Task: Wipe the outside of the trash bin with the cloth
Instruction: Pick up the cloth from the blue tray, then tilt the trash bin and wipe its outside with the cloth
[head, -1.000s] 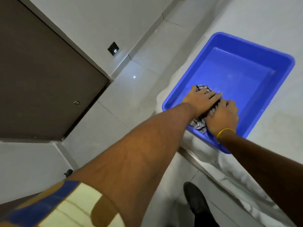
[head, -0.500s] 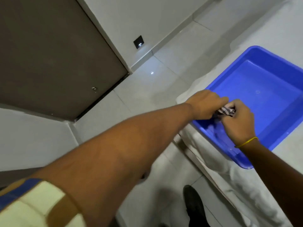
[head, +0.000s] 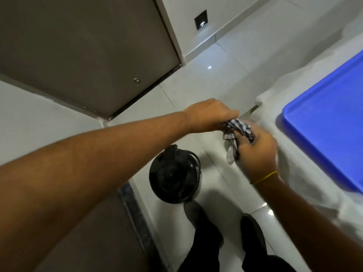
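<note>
A round black trash bin (head: 174, 176) with a shiny lid stands on the white tiled floor, just ahead of my feet. Both hands hold a bunched checked cloth (head: 235, 132) in the air above the floor, up and to the right of the bin. My left hand (head: 210, 114) grips its upper end. My right hand (head: 257, 154), with a yellow band at the wrist, grips the lower part, and a loose end hangs down. Neither the cloth nor my hands touch the bin.
A blue plastic tub (head: 324, 132) sits on a white-covered surface (head: 306, 185) at the right. A brown door (head: 88, 52) fills the upper left, with a wall socket (head: 200, 22) beyond. My dark shoes (head: 253, 232) stand below the bin, and a brown panel (head: 94, 232) lies left.
Both hands lifted the cloth out of the blue tub and carried it left, over the floor. The view dropped, and the black bin and my feet came into sight.
</note>
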